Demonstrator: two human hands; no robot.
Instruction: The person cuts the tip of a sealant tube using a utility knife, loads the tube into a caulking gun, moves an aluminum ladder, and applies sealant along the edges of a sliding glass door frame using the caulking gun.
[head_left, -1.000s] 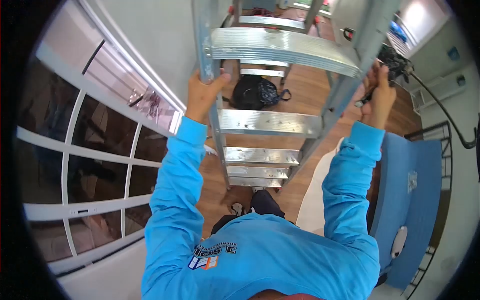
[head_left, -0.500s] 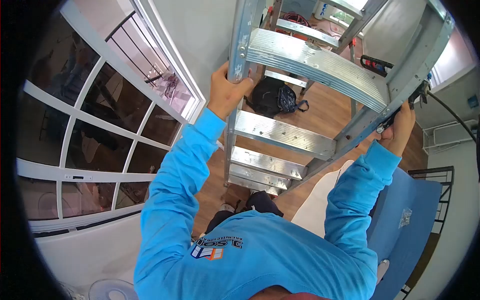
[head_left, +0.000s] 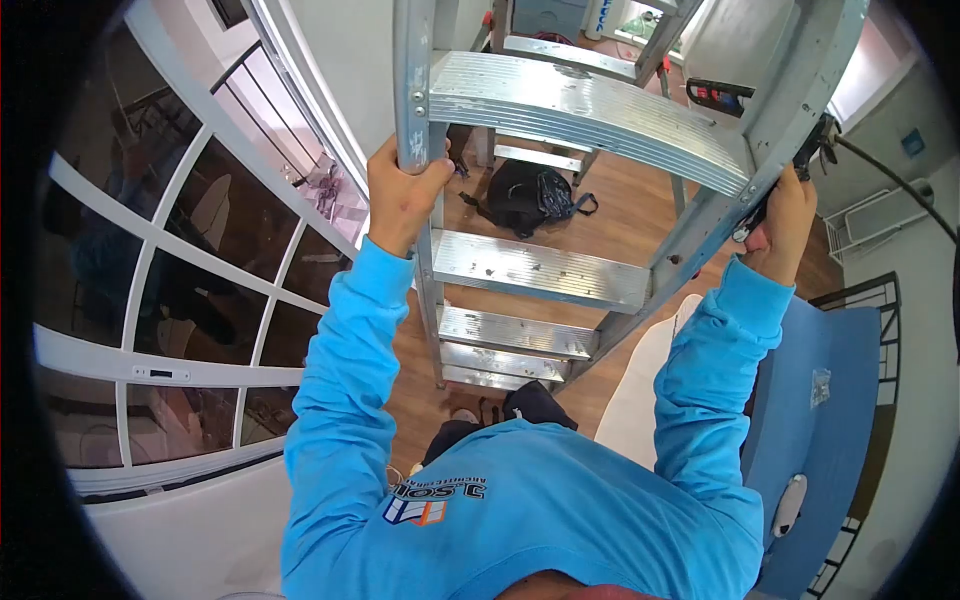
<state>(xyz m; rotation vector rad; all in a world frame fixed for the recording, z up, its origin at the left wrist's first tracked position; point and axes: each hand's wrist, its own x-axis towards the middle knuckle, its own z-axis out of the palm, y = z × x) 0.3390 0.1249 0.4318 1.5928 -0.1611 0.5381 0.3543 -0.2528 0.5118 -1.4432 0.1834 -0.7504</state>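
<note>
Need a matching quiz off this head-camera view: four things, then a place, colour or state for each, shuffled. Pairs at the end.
1. left grip
2. backpack
3. shirt
4. ladder

A. black, on the brown floor
B. metal, with flat steps
C. wrapped around a side rail
D. bright blue, with a printed logo

Pairs: 1-C, 2-A, 3-D, 4-B
</note>
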